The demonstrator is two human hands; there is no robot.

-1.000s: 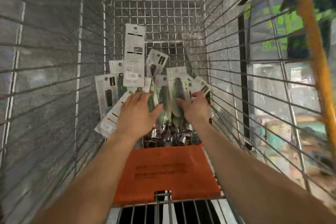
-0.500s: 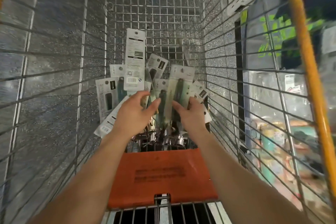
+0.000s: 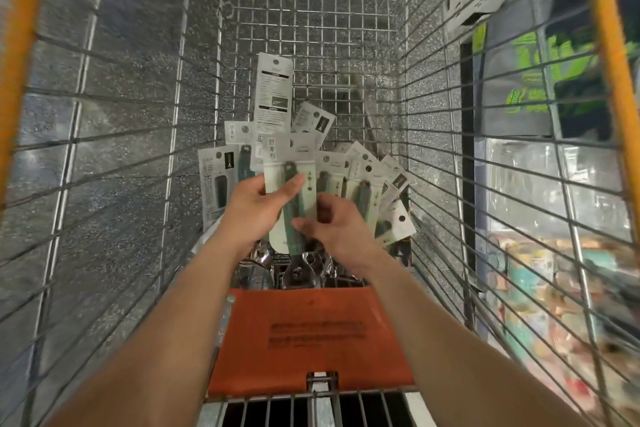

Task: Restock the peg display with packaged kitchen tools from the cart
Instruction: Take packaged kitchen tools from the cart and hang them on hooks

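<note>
Head view into a wire shopping cart (image 3: 311, 10). Both hands hold one carded kitchen tool package (image 3: 306, 166) just above the loose pile of similar packages (image 3: 363, 180) on the cart floor. The package's long axis runs away from the person, hang-hole header at the far end and green handle along the middle. The left hand (image 3: 256, 208) grips its left edge, thumb across the front. The right hand (image 3: 341, 230) pinches the lower right part, fingers curled. An orange seat flap (image 3: 311, 340) lies nearest.
</note>
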